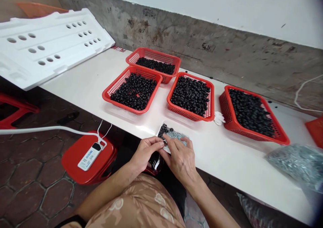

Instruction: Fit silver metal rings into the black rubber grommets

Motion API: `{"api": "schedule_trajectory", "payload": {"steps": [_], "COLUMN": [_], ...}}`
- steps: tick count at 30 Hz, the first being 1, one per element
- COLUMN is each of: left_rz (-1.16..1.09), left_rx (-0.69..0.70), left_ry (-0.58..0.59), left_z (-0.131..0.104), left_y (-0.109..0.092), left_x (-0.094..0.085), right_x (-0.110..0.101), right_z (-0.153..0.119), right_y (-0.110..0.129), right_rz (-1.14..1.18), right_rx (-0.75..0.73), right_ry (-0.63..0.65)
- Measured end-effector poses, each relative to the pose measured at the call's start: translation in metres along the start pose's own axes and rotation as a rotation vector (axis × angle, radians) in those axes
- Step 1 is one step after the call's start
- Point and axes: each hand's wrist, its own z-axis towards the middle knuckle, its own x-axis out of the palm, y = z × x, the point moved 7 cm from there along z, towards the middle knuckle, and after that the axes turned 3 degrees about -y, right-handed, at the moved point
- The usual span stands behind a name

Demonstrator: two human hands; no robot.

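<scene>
My left hand [147,152] is closed in a pinch at the table's front edge, thumb and index finger together by a small black ring-shaped part [165,142]. Close beside it, my right hand [181,157] has bent fingers reaching over a small shallow white tray [158,130]. What the right fingertips hold, if anything, is hidden. Small black rings [165,129] lie at the tray's left side, and many tiny silvery metal pieces [176,136] are heaped to their right. Both hands partly cover the tray.
Several red baskets [161,103] of black parts stand on the white table [141,124]. A clear bag of metal pieces [297,164] lies at right. White foam board [58,46] overhangs the left end. A red stool [72,160] bears a white power strip [89,157].
</scene>
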Motion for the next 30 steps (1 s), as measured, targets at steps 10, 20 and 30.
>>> {"api": "schedule_trajectory", "payload": {"steps": [10, 20, 30], "left_rz": [0.05, 0.124, 0.115], "left_rx": [-0.083, -0.007, -0.002], "left_ry": [0.17, 0.149, 0.166], "left_z": [-0.002, -0.007, -0.008], "left_y": [0.005, -0.003, 0.007], "left_x": [0.0, 0.005, 0.011], "right_x": [-0.003, -0.002, 0.002], "right_z": [0.003, -0.004, -0.013], "right_y": [-0.001, -0.001, -0.002], "right_rz": [0.062, 0.12, 0.137], "right_rx": [-0.167, -0.233, -0.351], "right_ry": [0.019, 0.015, 0.022]}}
